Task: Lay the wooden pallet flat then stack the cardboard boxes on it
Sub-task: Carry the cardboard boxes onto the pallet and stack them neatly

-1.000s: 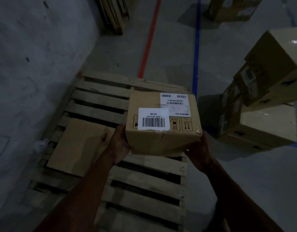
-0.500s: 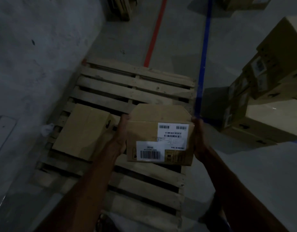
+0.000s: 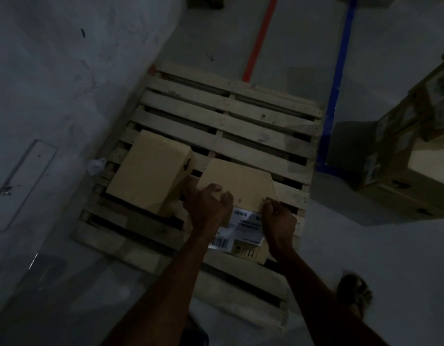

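The wooden pallet (image 3: pixel 241 116) lies flat on the floor beside the wall. A plain cardboard box (image 3: pixel 151 176) sits on its left side. Just right of it, a second cardboard box (image 3: pixel 238 186) with white barcode labels on its near face rests on the pallet slats, a small gap between the two. My left hand (image 3: pixel 208 206) curls over the near top edge of this labelled box at its left corner. My right hand (image 3: pixel 278 221) grips the same edge at the right corner, fingers curled.
A stack of more cardboard boxes (image 3: pixel 416 158) stands on the floor to the right. A grey wall (image 3: pixel 53 83) runs along the left. Red (image 3: pixel 259 38) and blue (image 3: pixel 341 58) floor lines lead away. My foot (image 3: pixel 356 295) is near the pallet's right corner.
The labelled box went from chest height down onto the pallet beside the first box. Both hands shifted from its sides to its near top edge.
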The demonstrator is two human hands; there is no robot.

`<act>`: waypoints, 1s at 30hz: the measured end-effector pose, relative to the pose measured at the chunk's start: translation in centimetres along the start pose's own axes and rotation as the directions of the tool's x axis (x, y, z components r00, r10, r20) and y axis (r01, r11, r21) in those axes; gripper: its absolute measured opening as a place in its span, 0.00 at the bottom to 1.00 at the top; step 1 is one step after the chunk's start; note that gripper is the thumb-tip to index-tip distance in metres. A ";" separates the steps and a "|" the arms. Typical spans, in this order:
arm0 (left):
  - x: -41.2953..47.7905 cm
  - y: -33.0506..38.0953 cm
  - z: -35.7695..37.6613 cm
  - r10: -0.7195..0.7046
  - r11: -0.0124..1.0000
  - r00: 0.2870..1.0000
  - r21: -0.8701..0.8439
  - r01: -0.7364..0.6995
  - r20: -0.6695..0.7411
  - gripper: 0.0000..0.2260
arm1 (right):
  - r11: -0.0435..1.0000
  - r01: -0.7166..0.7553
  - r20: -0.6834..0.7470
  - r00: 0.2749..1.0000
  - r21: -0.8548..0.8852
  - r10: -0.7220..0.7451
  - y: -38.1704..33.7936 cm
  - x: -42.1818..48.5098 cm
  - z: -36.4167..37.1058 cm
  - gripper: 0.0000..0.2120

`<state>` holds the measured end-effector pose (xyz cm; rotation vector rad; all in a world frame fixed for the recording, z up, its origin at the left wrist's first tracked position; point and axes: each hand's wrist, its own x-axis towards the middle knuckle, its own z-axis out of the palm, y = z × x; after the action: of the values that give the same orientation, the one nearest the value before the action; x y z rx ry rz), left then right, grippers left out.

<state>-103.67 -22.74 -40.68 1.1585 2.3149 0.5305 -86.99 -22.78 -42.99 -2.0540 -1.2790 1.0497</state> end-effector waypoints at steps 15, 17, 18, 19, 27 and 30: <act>9.1 -21.9 5.5 0.303 0.940 0.948 -0.195 -0.280 0.102 0.12 | 0.967 0.255 0.013 0.967 0.026 -0.256 10.3 -2.1 19.4 0.25; 9.4 -23.9 6.4 0.315 0.939 0.943 -0.175 -0.294 0.103 0.15 | 0.973 0.230 0.015 0.973 -0.015 -0.230 11.6 -2.5 20.9 0.27; 9.4 -24.6 6.7 0.322 0.938 0.942 -0.169 -0.303 0.099 0.16 | 0.975 0.221 0.007 0.975 -0.017 -0.221 12.0 -2.7 21.3 0.28; 9.5 -25.1 6.9 0.334 0.934 0.939 -0.166 -0.317 0.085 0.16 | 0.974 0.227 -0.008 0.974 -0.010 -0.227 12.3 -2.9 21.7 0.29; 10.0 -25.3 7.1 0.177 0.950 0.984 -0.263 -0.171 0.000 0.21 | 0.961 0.275 -0.024 0.961 -0.038 -0.276 12.0 -3.4 22.3 0.30; 10.3 -25.7 6.4 0.171 0.953 0.985 -0.253 -0.165 0.002 0.21 | 0.963 0.268 -0.007 0.963 -0.036 -0.268 11.3 -3.5 23.0 0.32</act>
<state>-121.35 -27.98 -62.26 1.2338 2.0658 0.8424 -100.89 -30.53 -63.41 -1.8426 -1.5282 0.8954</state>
